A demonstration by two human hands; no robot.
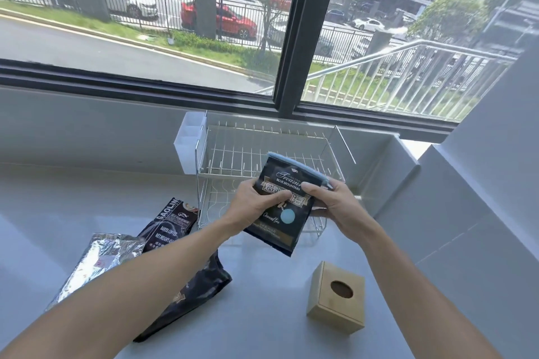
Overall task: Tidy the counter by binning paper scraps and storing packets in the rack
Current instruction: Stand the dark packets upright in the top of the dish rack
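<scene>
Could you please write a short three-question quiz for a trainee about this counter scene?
1. True or false: both hands grip the Blue Mountain packet.
2. Where is the wooden box? A) inside the wire rack B) on the counter, near the right forearm C) on the windowsill
3. How many packets lie on the counter to the left?

Key
1. True: the left hand and the right hand hold it in front of the wire rack.
2. B
3. Two: the silver foil packet and the black Gaolin packet.
</scene>
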